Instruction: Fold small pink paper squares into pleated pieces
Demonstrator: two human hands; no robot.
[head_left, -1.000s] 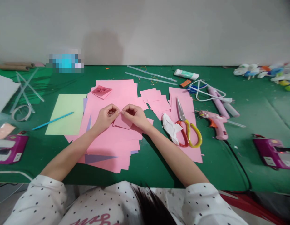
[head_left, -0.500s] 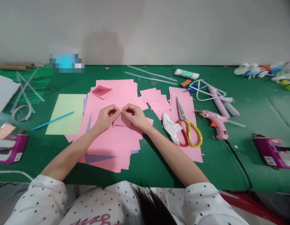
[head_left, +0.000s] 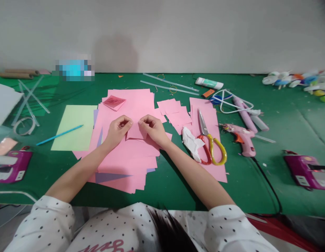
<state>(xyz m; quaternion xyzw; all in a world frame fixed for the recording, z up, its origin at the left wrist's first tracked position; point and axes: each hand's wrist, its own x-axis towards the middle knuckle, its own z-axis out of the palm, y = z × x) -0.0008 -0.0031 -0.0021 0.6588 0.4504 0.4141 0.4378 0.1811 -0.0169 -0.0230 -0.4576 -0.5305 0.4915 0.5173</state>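
Observation:
A small piece of pink paper [head_left: 137, 132] is pinched between my two hands, over a stack of larger pink sheets [head_left: 117, 164]. My left hand [head_left: 118, 130] grips its left edge with thumb and forefinger. On the opposite edge, my right hand [head_left: 154, 130] holds it in a similar pinch. The fingertips hide the paper's upper corners. Behind my left hand, a folded pink paper piece [head_left: 114, 103] with layered pleats rests on the stack. Several small pink paper squares [head_left: 175, 112] lie to the right of my right hand.
Scissors [head_left: 208, 140] and crumpled white tissue [head_left: 191, 143] lie on pink sheets at right. Beyond them is a pink glue gun [head_left: 242, 138] with a black cord. A blue pencil [head_left: 59, 135] crosses a pale green sheet [head_left: 73, 119] at left. Clear sticks [head_left: 170, 87] lie behind.
My hands have moved slightly apart, the left one to the left. More of the small pink paper shows between them. The things on the table have stayed put.

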